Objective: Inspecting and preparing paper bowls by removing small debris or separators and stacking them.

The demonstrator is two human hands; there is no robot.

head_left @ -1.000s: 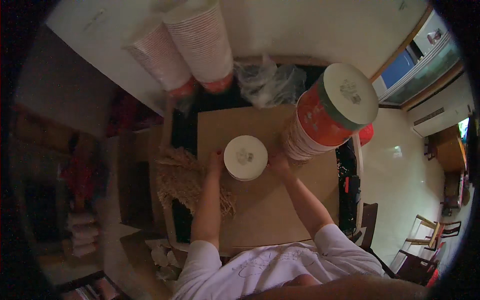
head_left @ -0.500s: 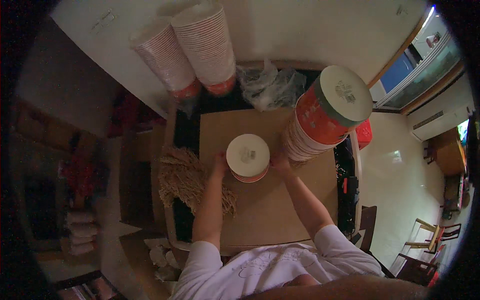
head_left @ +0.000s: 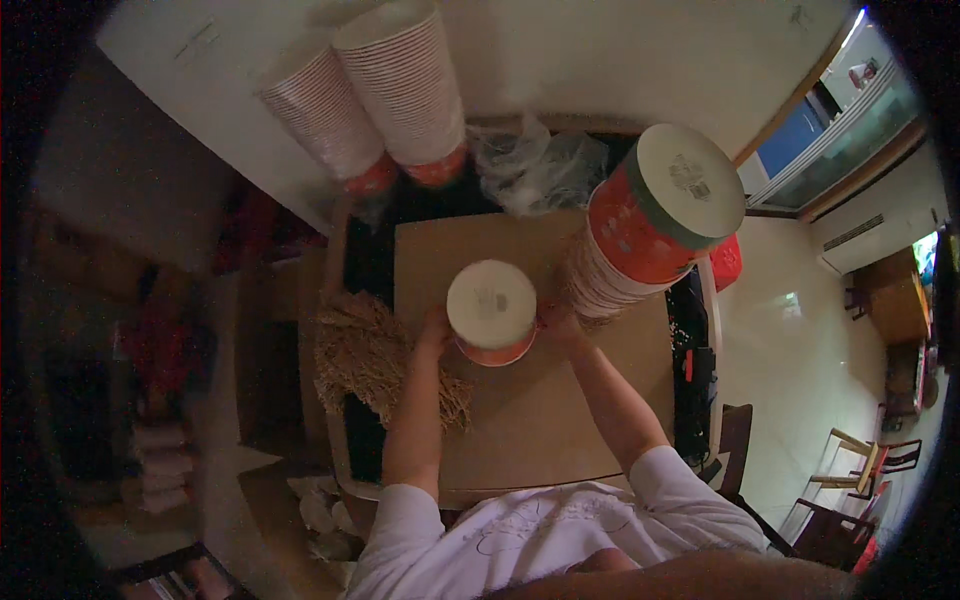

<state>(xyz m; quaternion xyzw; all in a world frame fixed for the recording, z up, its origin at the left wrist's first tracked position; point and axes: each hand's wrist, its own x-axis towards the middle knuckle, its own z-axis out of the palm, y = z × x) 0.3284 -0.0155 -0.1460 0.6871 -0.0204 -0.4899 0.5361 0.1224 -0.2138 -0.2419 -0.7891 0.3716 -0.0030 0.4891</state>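
An orange paper bucket [head_left: 492,303] with a pale base stands upside down over the middle of a brown cardboard sheet [head_left: 540,425]. My left hand [head_left: 436,328] grips its left side, and my right hand [head_left: 557,320] grips its right side; the fingertips are partly hidden behind the wall. To the right, close to my right hand, rises an upturned stack of paper buckets [head_left: 640,235], red-orange at the top with pale rims below. A tangled bundle of dry brown strands [head_left: 365,350] lies beside my left forearm.
Two tall stacks of nested paper buckets [head_left: 400,85] in clear wrap stand at the back left. Crumpled clear plastic [head_left: 540,165] lies at the back of the table. A red and black object [head_left: 698,368] rests by the right edge. Wooden chairs [head_left: 850,475] stand at far right.
The bucket between my hands has tipped or lifted slightly, so more of its orange side shows below the base. Both hands keep their places on it.
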